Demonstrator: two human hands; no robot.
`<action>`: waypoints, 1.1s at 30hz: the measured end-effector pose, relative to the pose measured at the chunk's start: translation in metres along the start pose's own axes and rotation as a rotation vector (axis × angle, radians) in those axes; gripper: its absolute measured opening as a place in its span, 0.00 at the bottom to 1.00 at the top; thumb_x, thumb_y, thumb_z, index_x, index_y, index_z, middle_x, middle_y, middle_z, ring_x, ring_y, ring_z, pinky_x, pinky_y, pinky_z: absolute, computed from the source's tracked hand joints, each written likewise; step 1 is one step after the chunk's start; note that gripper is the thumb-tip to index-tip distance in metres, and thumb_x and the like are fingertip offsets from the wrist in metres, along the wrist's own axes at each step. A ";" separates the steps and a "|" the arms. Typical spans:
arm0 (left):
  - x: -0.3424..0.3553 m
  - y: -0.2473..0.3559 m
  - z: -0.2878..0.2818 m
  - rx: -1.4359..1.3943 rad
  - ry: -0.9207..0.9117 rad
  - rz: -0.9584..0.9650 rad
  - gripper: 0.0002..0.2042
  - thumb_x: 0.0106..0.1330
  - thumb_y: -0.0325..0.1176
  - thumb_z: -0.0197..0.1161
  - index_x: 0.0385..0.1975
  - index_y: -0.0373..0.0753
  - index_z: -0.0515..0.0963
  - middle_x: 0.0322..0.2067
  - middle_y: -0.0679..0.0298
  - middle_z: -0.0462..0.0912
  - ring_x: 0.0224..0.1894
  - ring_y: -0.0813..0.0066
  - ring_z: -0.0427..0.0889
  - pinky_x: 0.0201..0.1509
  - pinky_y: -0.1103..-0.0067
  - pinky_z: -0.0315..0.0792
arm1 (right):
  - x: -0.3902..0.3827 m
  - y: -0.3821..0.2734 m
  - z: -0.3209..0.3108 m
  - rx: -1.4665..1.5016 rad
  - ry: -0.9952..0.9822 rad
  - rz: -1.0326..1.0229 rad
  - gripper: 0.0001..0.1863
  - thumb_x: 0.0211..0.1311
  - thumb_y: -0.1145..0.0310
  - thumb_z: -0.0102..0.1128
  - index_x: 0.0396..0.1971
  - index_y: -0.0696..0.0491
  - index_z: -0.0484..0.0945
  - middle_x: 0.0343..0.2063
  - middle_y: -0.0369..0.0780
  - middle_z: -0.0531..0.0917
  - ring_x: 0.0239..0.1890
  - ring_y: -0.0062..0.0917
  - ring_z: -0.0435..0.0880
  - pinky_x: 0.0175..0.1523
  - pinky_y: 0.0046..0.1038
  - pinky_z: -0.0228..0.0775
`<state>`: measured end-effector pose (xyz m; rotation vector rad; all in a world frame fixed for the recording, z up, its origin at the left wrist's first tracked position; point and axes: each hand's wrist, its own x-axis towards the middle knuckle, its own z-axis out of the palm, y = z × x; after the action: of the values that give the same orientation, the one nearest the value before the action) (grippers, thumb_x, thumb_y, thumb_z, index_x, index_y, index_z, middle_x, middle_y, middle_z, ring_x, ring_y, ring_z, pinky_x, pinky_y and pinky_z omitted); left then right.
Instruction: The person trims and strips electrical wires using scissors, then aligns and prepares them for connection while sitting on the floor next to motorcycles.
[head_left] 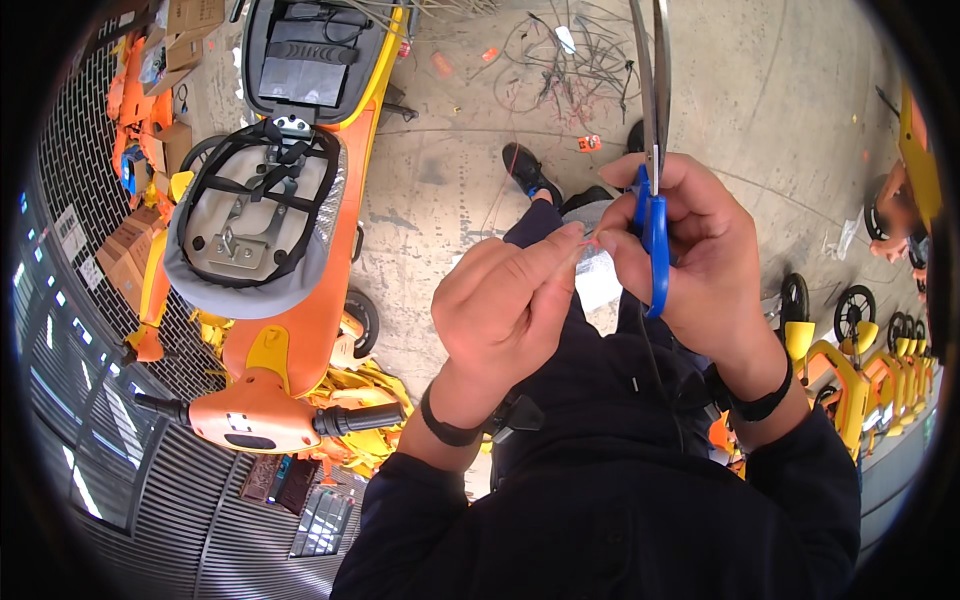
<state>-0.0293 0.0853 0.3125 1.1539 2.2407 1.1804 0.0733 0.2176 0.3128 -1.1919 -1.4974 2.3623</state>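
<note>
My left hand [505, 300] is closed in a pinch on a thin reddish wire [590, 241] in front of my body. My right hand [705, 260] grips blue-handled scissors [655, 255], whose long metal blades point up and away from me. Its thumb is at the wire, close beside my left fingertips. A dark cord [657, 380] hangs down from between my hands over my dark clothing.
An orange scooter [300, 355] stands on my left, its seat [250, 215] raised. Tangled cables [575, 75] lie on the concrete floor [760, 110] ahead. Yellow scooters [850, 390] line the right, near another person [893, 215]. Cardboard boxes [130, 255] are at far left.
</note>
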 end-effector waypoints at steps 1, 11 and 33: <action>0.000 0.000 0.001 -0.019 0.011 -0.022 0.14 0.46 0.18 0.67 0.35 0.36 0.82 0.14 0.64 0.71 0.15 0.73 0.67 0.18 0.81 0.61 | 0.000 -0.001 0.000 0.000 -0.004 0.008 0.21 0.49 0.85 0.59 0.45 0.58 0.71 0.28 0.34 0.79 0.32 0.11 0.76 0.38 0.14 0.68; -0.002 0.000 -0.003 -0.157 0.172 -0.307 0.12 0.48 0.16 0.67 0.33 0.33 0.82 0.16 0.66 0.75 0.15 0.82 0.65 0.19 0.85 0.59 | 0.002 0.003 -0.006 -0.017 -0.004 0.036 0.21 0.49 0.85 0.58 0.45 0.59 0.71 0.28 0.34 0.79 0.32 0.12 0.76 0.39 0.15 0.68; -0.005 0.005 0.001 -0.215 0.092 -0.192 0.11 0.50 0.17 0.67 0.35 0.33 0.81 0.14 0.67 0.70 0.15 0.82 0.63 0.19 0.86 0.57 | -0.002 0.005 -0.002 -0.077 -0.116 -0.191 0.27 0.49 0.82 0.63 0.51 0.60 0.66 0.34 0.39 0.80 0.35 0.17 0.77 0.42 0.18 0.70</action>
<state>-0.0234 0.0835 0.3157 0.7994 2.1688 1.3770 0.0777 0.2156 0.3098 -0.8932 -1.6705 2.3006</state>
